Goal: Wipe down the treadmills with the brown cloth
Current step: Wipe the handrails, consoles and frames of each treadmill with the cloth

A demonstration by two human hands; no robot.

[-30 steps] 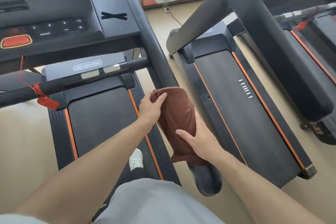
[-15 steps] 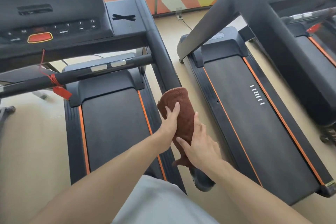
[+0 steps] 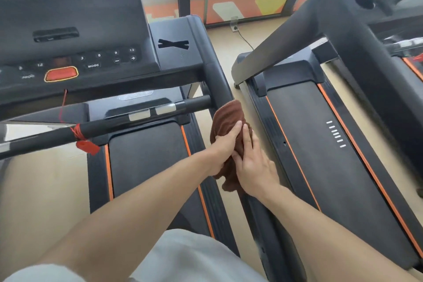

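The brown cloth (image 3: 229,117) is wrapped around the right handrail (image 3: 217,80) of the near treadmill (image 3: 146,158). My left hand (image 3: 225,146) grips the cloth from the left side, fingers curled over it. Pressed on the cloth from the right is my right hand (image 3: 254,162), fingers pointing up along the rail. The rail under the cloth is hidden. A second treadmill (image 3: 320,144) stands to the right, apart from my hands.
The near treadmill's console (image 3: 75,59) with a red button sits at upper left, and a crossbar (image 3: 114,121) with a red tag runs below it. A third treadmill's frame (image 3: 377,89) is at far right. A cable and socket (image 3: 235,26) lie on the beige floor.
Both hands and the cloth have slid up the handrail toward the console. The cloth has bunched narrower and my hands have closed in together. The camera has moved forward.
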